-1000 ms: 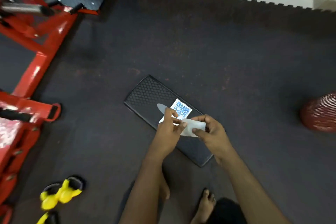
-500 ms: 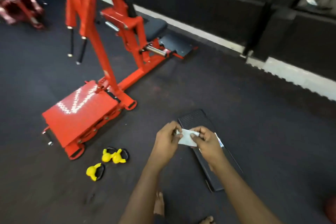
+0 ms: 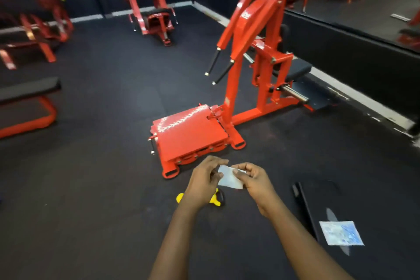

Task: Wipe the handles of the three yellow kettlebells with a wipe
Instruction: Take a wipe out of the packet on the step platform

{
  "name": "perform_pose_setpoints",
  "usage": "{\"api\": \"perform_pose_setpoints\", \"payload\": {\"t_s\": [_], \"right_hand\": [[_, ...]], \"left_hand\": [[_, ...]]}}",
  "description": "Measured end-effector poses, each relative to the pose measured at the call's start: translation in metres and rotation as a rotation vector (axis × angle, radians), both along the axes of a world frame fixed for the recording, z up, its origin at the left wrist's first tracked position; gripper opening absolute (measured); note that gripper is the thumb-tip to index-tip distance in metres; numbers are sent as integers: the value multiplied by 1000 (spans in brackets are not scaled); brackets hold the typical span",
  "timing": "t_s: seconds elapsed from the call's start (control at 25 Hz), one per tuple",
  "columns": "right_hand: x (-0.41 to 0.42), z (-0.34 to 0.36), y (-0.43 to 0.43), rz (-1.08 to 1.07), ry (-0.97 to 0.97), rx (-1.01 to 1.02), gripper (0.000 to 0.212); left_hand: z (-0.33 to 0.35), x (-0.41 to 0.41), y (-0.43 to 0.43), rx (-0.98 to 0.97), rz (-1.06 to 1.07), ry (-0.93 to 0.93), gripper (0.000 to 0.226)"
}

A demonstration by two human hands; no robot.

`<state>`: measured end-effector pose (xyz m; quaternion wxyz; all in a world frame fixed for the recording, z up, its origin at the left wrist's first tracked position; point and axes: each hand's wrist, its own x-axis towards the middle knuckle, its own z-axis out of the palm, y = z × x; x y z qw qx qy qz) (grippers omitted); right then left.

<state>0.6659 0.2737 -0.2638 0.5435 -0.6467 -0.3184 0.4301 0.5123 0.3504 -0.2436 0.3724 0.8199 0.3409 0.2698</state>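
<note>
Head view: left hand [image 3: 204,180] and right hand [image 3: 255,180] both pinch the white wipe [image 3: 229,180] between them. Yellow kettlebells [image 3: 214,199] on floor just under left hand, mostly hidden. Blue packet [image 3: 341,233] well right of grip, red machine [image 3: 189,132] beyond.

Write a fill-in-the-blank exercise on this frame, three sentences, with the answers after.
The wipe is pinched by ____ hands, the left hand and the right hand.
The kettlebells, partly hidden behind the left hand, are ____ in colour.
The blue-and-white packet lies to the ____ of the hands.
Missing words: both; yellow; right.
</note>
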Motion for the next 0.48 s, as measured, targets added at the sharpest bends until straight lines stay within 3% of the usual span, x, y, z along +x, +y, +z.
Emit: {"api": "perform_pose_setpoints", "payload": {"t_s": [0.28,0.48], "right_hand": [[-128,1,103,172,-68,48,8],[-149,-8,181,250,-46,64,11]], "left_hand": [[-4,-138,86,-186,279,6,21],[-7,-167,143,-111,291,79,13]]}}
